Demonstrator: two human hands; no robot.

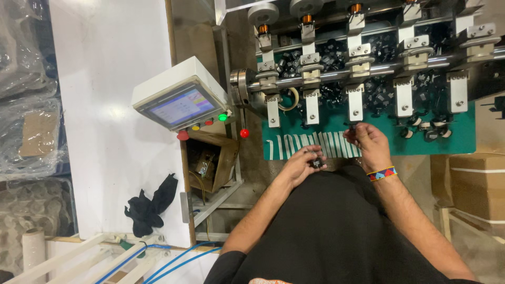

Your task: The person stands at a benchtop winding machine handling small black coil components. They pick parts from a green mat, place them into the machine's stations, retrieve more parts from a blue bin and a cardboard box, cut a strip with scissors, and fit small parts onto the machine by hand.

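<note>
My left hand [305,162] is closed around several small black parts [316,163], held low by the front edge of a green work surface [463,139]. My right hand [366,141], with a beaded band at the wrist, pinches one small black part [353,127] just under a white fixture arm [355,101] of the winding machine. More black parts [427,129] lie scattered on the green surface and behind the machine's steel shaft [326,78].
A row of white fixtures with copper-wound spindles [306,20] runs across the machine. A touchscreen control box [179,100] with coloured buttons stands at left, over an open carton [213,160]. Cardboard boxes [476,179] sit right; a black cloth [150,205] lies on a white panel.
</note>
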